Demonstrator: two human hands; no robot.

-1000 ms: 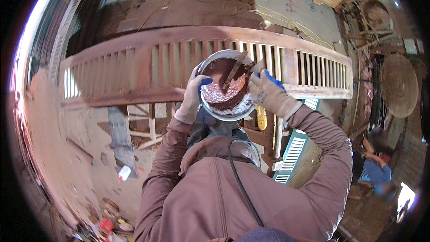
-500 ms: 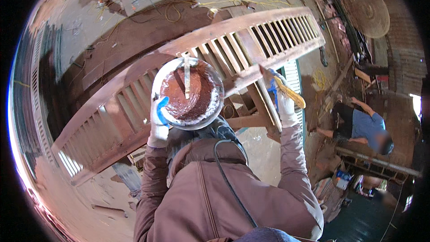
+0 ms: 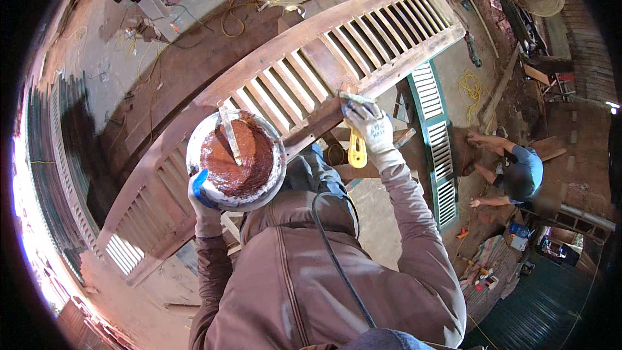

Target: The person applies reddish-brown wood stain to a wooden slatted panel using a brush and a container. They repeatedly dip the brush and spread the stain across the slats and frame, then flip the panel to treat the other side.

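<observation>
Hidden: the left hand (image 3: 206, 202) palm sits under the bowl (image 3: 236, 161); the scraper blade's tip is hard to make out.
Left fingers: gloved, curled round the bowl's near rim, gripping it.
Bowl: holds red-brown paste, a stick (image 3: 230, 135) standing in it, over the louvered wooden frame (image 3: 304, 68).
Right hand (image 3: 369, 126): fingers closed around a yellow-handled scraper (image 3: 356, 144), blade pressed on the frame's rail.

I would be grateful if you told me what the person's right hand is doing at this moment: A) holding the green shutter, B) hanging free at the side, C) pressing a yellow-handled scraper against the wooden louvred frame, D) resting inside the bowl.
C: the gloved right hand grips the yellow-handled scraper with its blade against the wooden louvred frame, while the left hand holds the bowl of red-brown paste.
</observation>
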